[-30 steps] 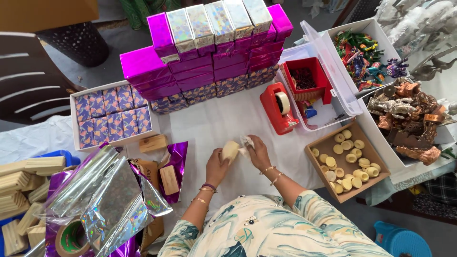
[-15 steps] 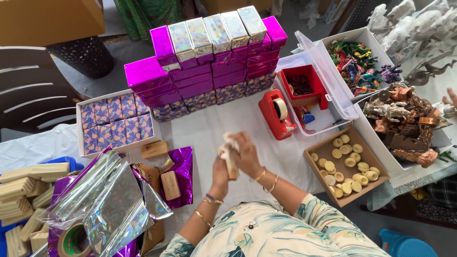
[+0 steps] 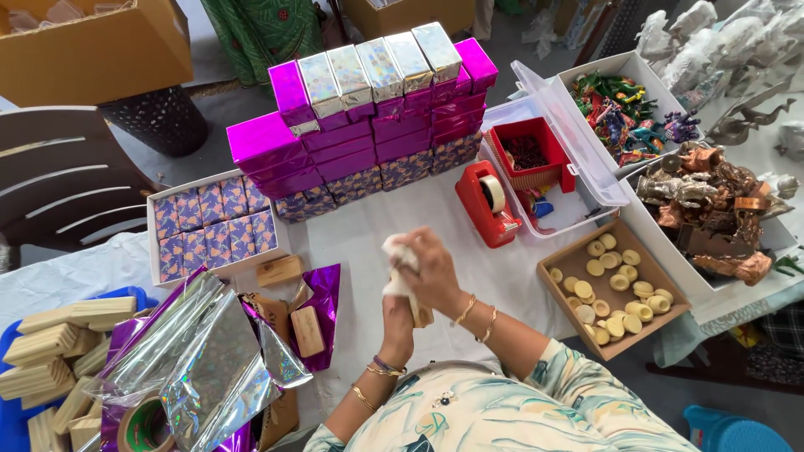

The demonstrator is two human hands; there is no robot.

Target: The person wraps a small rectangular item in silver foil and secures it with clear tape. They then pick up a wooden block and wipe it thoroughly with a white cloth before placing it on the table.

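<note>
Over the white table both my hands meet around a small pale wooden block wrapped in white paper. My right hand covers it from above and the right. My left hand grips it from below, mostly hidden behind the right. Just past them stands a red tape dispenser. A brown tray of round pale wooden discs lies to the right of my hands.
A stack of magenta and silver wrapped boxes rises at the back. Patterned boxes fill a white tray on the left. Holographic and purple foil sheets, wooden blocks and a tape roll lie front left. Bins of figurines stand right.
My hands have lifted the block and closed more tightly around it, the right hand now on top. The view has shifted slightly.
</note>
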